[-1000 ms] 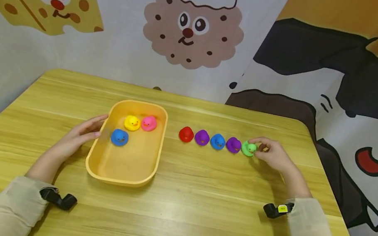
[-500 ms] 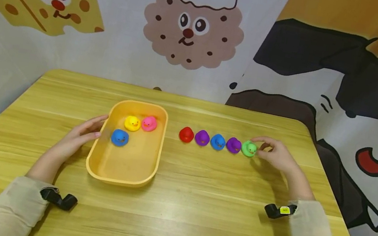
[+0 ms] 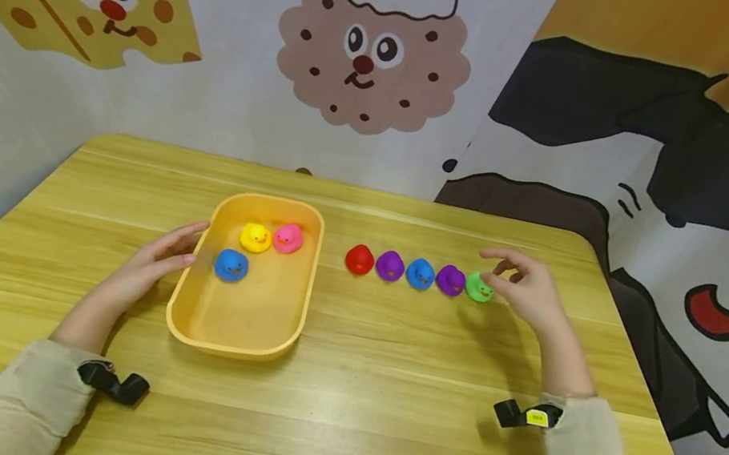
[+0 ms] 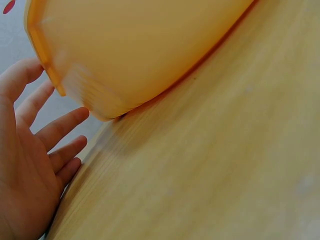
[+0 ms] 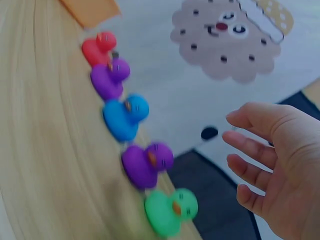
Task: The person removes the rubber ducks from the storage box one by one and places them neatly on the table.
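Note:
My left hand (image 3: 154, 256) rests its fingertips on the left wall of the orange tray (image 3: 232, 330); the left wrist view shows the fingers spread against that wall. In the tray are a yellow rubber duck (image 3: 255, 238), a pink duck (image 3: 288, 238) and a blue duck (image 3: 231, 265). To its right runs a row: red duck (image 3: 359, 260), purple duck (image 3: 390, 266), blue duck (image 3: 420, 274), purple duck (image 3: 451, 280) and green duck (image 3: 478, 287). Above the green duck hovers my right hand (image 3: 524, 287), its fingers loosely bent and holding nothing; in the right wrist view it stands apart from the row.
A wooden table (image 3: 361, 414) carries everything. Behind it hangs a white cloth (image 3: 208, 119) printed with a cheese, a cookie and a dark-eared animal. Each sleeve has a black wrist camera, one on the left (image 3: 113, 383) and one on the right (image 3: 525, 415).
My right hand has let go of the green duck and lifted up over it. The duck stays at the row's right end. My left hand has kept its place at the tray.

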Action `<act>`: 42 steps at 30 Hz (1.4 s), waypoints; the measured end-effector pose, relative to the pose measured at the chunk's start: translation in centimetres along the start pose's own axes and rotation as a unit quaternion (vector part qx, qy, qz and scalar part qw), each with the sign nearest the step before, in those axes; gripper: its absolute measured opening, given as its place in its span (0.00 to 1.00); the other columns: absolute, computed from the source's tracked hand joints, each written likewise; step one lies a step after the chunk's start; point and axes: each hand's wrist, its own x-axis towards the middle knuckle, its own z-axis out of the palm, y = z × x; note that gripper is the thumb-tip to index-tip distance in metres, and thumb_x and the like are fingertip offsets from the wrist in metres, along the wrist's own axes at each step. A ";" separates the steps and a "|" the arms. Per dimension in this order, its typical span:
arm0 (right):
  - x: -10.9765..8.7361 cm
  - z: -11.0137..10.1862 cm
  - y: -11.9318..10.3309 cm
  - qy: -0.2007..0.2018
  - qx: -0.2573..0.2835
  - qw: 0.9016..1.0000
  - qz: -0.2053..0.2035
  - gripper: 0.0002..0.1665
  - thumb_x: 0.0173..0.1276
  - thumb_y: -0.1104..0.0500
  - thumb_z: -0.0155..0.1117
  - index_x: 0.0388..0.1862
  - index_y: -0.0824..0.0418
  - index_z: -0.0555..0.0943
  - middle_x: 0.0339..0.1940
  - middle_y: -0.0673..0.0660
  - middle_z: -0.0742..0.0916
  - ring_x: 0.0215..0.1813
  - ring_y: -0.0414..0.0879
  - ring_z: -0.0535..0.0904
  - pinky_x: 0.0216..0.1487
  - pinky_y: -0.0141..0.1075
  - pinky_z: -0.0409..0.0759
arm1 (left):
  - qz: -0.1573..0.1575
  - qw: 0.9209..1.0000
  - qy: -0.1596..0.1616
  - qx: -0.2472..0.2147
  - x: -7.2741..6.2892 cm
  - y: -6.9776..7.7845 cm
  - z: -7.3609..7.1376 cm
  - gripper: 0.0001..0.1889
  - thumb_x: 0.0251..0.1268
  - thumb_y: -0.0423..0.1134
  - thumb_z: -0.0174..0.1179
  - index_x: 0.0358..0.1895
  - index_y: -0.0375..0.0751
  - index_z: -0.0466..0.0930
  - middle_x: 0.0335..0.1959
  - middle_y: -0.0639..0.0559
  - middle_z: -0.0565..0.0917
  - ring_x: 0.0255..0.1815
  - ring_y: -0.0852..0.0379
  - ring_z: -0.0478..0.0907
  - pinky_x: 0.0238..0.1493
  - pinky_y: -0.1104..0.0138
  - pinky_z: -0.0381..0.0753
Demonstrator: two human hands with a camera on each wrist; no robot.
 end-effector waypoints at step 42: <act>0.9 14.4 -15.6 -0.103 0.143 0.967 -0.186 0.19 0.59 0.60 0.72 0.51 0.57 0.83 0.42 0.46 0.84 0.38 0.51 0.74 0.33 0.37 0.69 | 0.002 1.000 -0.002 0.010 0.0 0.2 -0.1 0.28 0.74 0.36 0.49 0.75 0.46 0.56 0.68 0.28 0.61 0.59 0.68 0.64 0.61 0.36 0.49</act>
